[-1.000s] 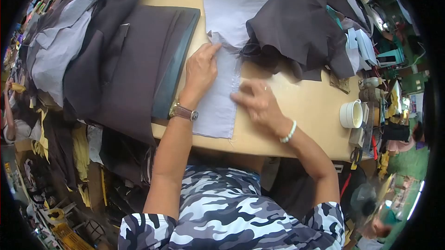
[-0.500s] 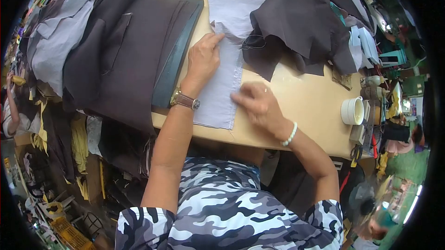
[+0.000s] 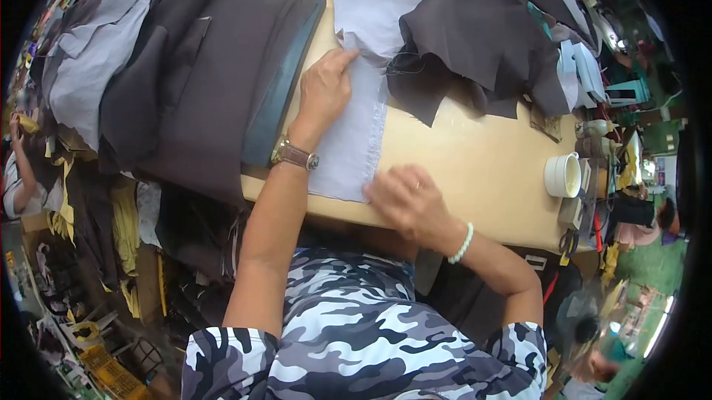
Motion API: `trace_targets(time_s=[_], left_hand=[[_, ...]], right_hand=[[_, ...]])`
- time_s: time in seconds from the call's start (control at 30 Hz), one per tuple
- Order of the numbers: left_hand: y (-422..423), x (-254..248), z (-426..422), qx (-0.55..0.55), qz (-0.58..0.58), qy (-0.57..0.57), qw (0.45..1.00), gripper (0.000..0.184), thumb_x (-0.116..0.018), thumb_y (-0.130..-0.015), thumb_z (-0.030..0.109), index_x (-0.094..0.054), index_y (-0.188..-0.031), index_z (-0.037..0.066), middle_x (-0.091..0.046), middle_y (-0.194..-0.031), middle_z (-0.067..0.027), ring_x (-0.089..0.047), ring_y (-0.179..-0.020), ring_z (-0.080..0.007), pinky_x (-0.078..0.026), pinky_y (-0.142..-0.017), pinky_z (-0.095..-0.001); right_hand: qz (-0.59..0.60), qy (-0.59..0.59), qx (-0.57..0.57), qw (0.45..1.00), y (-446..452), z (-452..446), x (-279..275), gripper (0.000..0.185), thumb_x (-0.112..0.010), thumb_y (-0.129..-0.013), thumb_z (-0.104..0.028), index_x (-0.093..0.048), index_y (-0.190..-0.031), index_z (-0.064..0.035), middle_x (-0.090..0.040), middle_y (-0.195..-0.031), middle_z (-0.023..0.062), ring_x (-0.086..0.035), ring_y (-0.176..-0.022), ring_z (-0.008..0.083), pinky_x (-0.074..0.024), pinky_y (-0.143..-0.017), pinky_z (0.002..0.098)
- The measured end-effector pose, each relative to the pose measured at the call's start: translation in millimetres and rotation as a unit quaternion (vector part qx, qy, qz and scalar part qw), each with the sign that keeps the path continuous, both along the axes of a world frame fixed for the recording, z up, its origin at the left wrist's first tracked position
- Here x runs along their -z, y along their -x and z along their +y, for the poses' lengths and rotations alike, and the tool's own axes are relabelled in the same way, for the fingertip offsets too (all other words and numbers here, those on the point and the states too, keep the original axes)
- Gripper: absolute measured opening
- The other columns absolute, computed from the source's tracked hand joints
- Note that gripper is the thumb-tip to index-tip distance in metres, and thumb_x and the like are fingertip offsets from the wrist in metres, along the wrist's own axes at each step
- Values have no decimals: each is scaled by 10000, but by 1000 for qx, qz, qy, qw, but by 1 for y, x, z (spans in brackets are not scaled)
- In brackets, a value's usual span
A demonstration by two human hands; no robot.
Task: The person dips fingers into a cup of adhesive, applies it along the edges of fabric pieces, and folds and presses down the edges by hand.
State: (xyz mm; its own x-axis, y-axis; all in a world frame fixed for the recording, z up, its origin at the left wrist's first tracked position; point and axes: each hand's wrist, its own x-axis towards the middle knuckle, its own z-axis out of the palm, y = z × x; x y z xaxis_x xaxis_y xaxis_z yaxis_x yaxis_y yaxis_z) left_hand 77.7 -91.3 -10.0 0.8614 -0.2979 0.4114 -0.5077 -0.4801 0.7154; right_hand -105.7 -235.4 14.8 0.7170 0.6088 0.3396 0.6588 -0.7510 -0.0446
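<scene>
A long light grey cloth strip [image 3: 345, 148] lies on the table, its right edge frayed and its upper part wrinkled. My left hand [image 3: 325, 92] rests on its left side, fingers curled, with thumb and forefinger closed at a small fold. My right hand [image 3: 408, 200] is at the strip's lower right corner; motion blurs its fingers, so I cannot tell whether they grip the edge. Dark brown fabric [image 3: 482, 37] is heaped against the strip's upper right, with loose thread between them.
Left of the strip, layered dark fabric [image 3: 215, 96] lies over a dark blue-green board [image 3: 278, 103]. More grey cloth [image 3: 111, 44] is piled farther left. A white cup [image 3: 562, 176] stands at the table's right edge, near scissors [image 3: 568, 243]. A person's arm [image 3: 22, 170] shows far left.
My right hand has moved down and slightly left along the strip's edge, to its lower corner. My left hand has stayed nearly in place.
</scene>
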Motion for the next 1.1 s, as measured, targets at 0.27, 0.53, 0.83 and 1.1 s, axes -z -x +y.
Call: trace_targets(time_s=[0.27, 0.53, 0.83, 1.1], left_hand=[[-1, -2, -1, 2, 1, -6, 1000, 313, -576, -772, 23, -629, -1080, 23, -637, -1007, -151, -618, -918, -298, -470, -788, -351], [-1, -16, -5, 61, 173, 47, 982, 463, -557, -732, -35, -598, -1189, 30, -609, -1183, -87, -581, -1012, -162, -436, -832, -236], [-49, -139, 80, 82, 58, -5, 995, 566, -446, -699, -39, -504, -1262, -57, -545, -1260, -156, -503, -1162, -190, -338, -1013, -268], [-54, -155, 71, -129, -292, -297, 900, 525, -653, -776, 155, -509, -1252, -13, -441, -1343, -232, -424, -1238, -361, -335, -1029, -425]], right_hand=[[103, -82, 6, 991, -3, 0, -9, 303, -600, -668, -153, -653, -957, -77, -534, -1115, 103, -511, -1043, 256, -398, -914, 377], [-181, -233, 273, 916, -47, -81, -23, 455, -505, -696, 84, -532, -1147, 28, -535, -1164, 185, -521, -1078, 336, -407, -942, 407], [-273, -388, 492, 730, -26, -153, 10, 708, -454, -727, 74, -225, -1396, 51, -439, -1277, 217, -412, -1236, 323, -285, -1067, 414], [-258, -383, 482, 744, -26, -144, 5, 709, -461, -724, 45, -227, -1394, 49, -501, -1186, 229, -478, -1140, 351, -348, -1005, 427]])
